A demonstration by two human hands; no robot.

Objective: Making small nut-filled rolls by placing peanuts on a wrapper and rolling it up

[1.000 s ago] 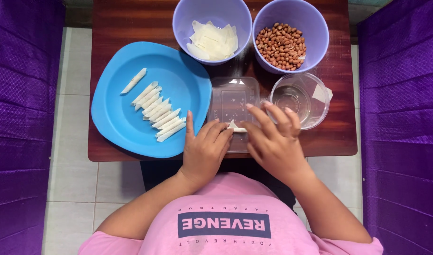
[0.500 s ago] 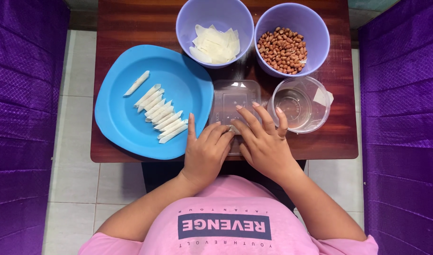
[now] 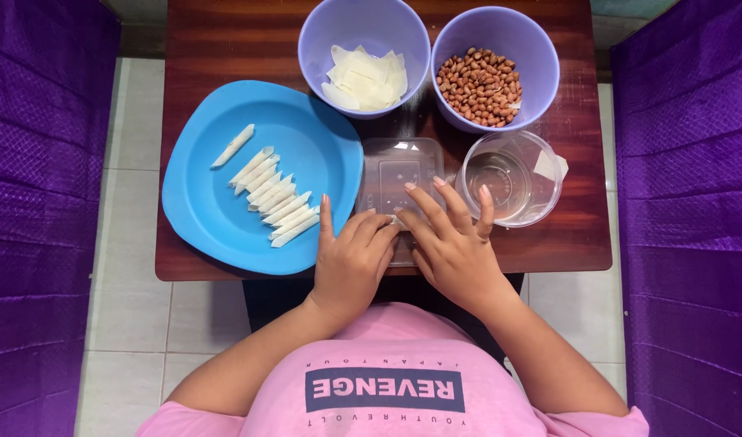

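Both hands flat on the clear plastic lid (image 3: pixel 399 182) at the table's near edge. Left hand (image 3: pixel 350 263) and right hand (image 3: pixel 452 247) meet fingertip to fingertip, pressing a small pale wrapper piece (image 3: pixel 395 220) between them; grip itself hidden. Finished rolls (image 3: pixel 274 198) lie on the blue plate (image 3: pixel 217 218), left. Roll evenly, light pressure, keep the edge tucked tight. Water cup (image 3: pixel 512 178) just right for sealing.

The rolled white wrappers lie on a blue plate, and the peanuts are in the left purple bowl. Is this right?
Not quite. The head view shows the peanuts in the right purple bowl; the left purple bowl holds flat white wrappers. The rolled white wrappers do lie on the blue plate.
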